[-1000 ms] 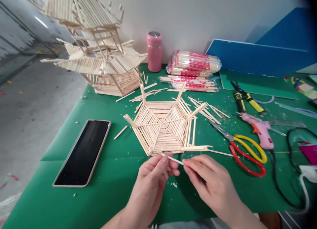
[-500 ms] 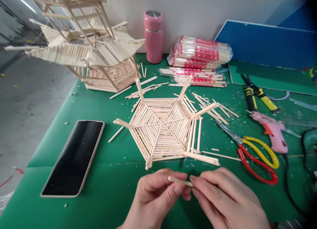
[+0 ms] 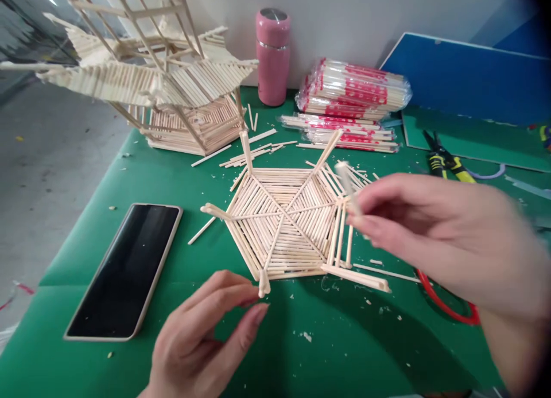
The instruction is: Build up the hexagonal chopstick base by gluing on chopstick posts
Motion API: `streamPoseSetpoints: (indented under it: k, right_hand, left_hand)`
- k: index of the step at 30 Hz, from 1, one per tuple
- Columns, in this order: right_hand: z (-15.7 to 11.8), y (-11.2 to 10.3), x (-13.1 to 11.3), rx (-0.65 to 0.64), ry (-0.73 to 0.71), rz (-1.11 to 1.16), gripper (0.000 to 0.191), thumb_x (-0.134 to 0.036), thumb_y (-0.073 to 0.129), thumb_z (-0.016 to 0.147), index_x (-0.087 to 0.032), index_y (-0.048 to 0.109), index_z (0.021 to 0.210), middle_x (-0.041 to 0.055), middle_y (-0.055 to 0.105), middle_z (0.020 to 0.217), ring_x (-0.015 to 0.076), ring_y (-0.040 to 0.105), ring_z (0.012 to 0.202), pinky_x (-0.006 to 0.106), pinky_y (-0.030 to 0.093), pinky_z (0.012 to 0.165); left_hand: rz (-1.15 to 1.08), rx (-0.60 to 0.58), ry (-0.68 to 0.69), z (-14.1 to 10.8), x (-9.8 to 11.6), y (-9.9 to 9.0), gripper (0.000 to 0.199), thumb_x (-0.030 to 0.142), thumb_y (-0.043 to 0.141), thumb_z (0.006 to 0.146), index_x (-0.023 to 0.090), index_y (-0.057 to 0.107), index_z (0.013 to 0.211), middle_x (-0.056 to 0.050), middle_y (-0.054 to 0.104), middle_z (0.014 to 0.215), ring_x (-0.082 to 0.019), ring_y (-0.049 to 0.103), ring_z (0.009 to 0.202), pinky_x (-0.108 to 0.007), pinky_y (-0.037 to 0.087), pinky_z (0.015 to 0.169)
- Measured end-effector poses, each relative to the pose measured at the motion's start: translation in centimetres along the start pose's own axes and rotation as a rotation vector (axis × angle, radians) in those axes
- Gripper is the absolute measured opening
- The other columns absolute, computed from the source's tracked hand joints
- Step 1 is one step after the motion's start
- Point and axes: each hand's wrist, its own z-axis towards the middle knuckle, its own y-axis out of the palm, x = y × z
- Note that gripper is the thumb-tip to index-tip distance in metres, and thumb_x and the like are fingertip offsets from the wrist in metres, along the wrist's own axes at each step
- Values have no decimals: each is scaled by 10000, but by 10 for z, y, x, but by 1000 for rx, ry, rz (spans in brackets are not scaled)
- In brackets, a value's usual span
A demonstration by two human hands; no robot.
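A hexagonal base of wooden sticks [image 3: 297,243] lies on the table with short posts standing at its corners. My right hand [image 3: 430,243], slightly blurred, pinches a short wooden stick [image 3: 348,184] between thumb and fingers above the base's right corner, hiding the post there. My left hand [image 3: 210,329] is by the front corner post [image 3: 264,283]. Its thumb and index finger are apart, and the index fingertip is at or against that post; I cannot tell whether they touch.
A stick-built tower [image 3: 159,88] rises at the back left. Around lie a phone [image 3: 124,271], a pink bottle [image 3: 274,59], wrapped chopsticks [image 3: 357,91], loose sticks [image 3: 249,157], cutting pliers [image 3: 447,159] and red-handled scissors [image 3: 447,306], partly behind my right arm.
My hands have parted. The right one carried the short stick up and right, over the base's right corner; the left let go of it, opened and moved left to the front post.
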Motion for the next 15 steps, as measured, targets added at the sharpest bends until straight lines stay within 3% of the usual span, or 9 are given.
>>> streamPoseSetpoints:
  k: [2,6,10,15]
  right_hand:
    - [21,13,1,-156,-14,83,144,-225,522,787,-247,554,925,-21,612,774,97,561,625,185,451,521]
    - [42,31,5,-423,-3,-78,119,-168,465,770,-206,574,797,-48,545,603,70,474,500,173,356,436]
    - [48,37,3,-549,-18,-202,145,-182,456,749,-184,535,627,-50,517,543,61,426,466,180,292,414]
    - [52,43,2,-736,-23,-219,144,-199,457,740,-191,540,623,-47,538,549,67,443,478,180,286,422]
  left_hand:
    - [78,3,16,4,-7,-2,243,128,630,698,225,555,909,4,585,849,-104,570,689,-174,488,586]
    - [182,-77,-25,12,-20,5,288,155,635,697,201,534,963,-50,557,969,-157,563,855,-243,511,689]
    - [196,-131,12,15,-29,14,249,134,610,712,178,543,949,-68,557,975,-160,560,862,-285,507,739]
    - [199,-136,70,18,-33,17,176,116,576,738,160,575,909,-65,579,904,-153,560,809,-284,500,702]
